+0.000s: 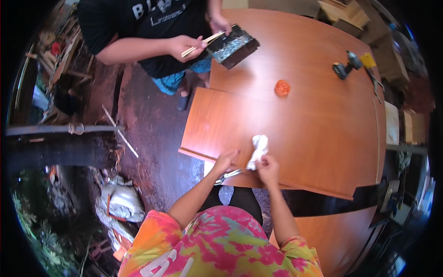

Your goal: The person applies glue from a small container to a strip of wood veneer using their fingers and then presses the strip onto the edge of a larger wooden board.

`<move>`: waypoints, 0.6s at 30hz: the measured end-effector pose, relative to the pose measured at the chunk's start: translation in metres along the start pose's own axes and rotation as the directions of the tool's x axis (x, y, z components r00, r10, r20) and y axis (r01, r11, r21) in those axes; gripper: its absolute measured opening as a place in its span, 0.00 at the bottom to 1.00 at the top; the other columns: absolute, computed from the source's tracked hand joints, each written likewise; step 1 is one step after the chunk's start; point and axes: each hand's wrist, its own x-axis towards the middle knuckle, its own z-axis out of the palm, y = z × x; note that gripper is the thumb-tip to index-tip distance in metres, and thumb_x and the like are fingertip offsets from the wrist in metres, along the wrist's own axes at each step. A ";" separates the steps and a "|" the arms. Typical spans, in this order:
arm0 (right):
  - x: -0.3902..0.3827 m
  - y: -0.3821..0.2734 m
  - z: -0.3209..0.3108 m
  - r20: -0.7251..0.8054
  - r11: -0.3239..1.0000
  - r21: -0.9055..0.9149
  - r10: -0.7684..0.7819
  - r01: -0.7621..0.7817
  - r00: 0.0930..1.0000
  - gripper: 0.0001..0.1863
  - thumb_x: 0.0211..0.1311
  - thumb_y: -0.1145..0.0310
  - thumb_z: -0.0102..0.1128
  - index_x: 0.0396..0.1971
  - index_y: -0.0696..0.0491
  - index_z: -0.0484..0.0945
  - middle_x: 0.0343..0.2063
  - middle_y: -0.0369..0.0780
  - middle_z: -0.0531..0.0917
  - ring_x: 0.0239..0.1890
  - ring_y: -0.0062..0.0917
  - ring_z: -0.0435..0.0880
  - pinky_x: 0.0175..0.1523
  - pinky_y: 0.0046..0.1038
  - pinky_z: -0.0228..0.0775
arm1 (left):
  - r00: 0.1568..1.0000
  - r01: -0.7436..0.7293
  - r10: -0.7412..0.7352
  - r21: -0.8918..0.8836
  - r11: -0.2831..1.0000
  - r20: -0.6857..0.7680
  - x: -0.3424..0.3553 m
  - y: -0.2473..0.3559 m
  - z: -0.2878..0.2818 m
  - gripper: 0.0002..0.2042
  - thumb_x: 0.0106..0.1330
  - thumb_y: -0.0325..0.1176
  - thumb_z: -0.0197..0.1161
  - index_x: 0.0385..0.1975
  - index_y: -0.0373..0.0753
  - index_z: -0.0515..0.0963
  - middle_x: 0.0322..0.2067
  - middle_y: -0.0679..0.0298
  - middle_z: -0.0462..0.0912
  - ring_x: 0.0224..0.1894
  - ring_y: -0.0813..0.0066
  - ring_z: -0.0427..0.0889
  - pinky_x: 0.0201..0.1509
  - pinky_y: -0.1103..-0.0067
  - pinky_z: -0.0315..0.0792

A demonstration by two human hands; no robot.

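Note:
A white cloth (259, 147) lies bunched on the orange-brown wooden panel (217, 115), close to its near edge. My right hand (267, 168) is at the cloth's lower end, fingers pinched together; they seem to grip its edge. My left hand (225, 161) is curled by the panel's near edge, a little left of the cloth. Whatever its fingers hold, if anything, is too small to make out. Just below my left hand, metal shears (228, 176) lie at the panel's edge, partly hidden.
Across the table (314, 124), a person (152, 41) holds thin sticks and a dark box (233, 47). An orange round container (282, 87) sits mid-table. A cordless drill (347, 65) and a yellow-marked tool (369, 62) lie far right. Another panel (323, 240) is at lower right.

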 end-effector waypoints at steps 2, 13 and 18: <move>0.044 0.025 -0.017 -0.053 0.998 -0.056 0.001 -0.004 0.999 0.12 0.55 0.72 0.77 0.37 0.59 0.85 0.29 0.39 0.84 0.31 0.22 0.81 0.39 0.28 0.76 | 0.949 0.104 -0.087 0.041 0.994 -0.304 0.051 -0.030 -0.009 0.21 0.76 0.46 0.60 0.52 0.31 0.83 0.43 0.60 0.88 0.46 0.68 0.84 0.51 0.73 0.75; 0.258 0.034 -0.025 -0.061 0.700 -0.574 -0.554 0.425 0.830 0.11 0.52 0.74 0.71 0.37 0.53 0.84 0.33 0.41 0.87 0.34 0.37 0.85 0.42 0.39 0.71 | 0.530 0.479 -0.096 0.204 0.854 -0.843 0.161 -0.047 -0.110 0.36 0.54 0.61 0.76 0.52 0.35 0.81 0.48 0.47 0.87 0.53 0.48 0.86 0.58 0.60 0.78; 0.271 0.047 0.011 0.040 0.545 -0.680 -0.640 0.490 0.768 0.14 0.51 0.72 0.70 0.41 0.50 0.85 0.36 0.38 0.86 0.35 0.35 0.82 0.43 0.38 0.67 | 0.540 0.577 -0.135 0.249 0.778 -0.831 0.176 -0.037 -0.107 0.27 0.51 0.53 0.76 0.47 0.41 0.84 0.45 0.50 0.89 0.50 0.49 0.88 0.55 0.61 0.80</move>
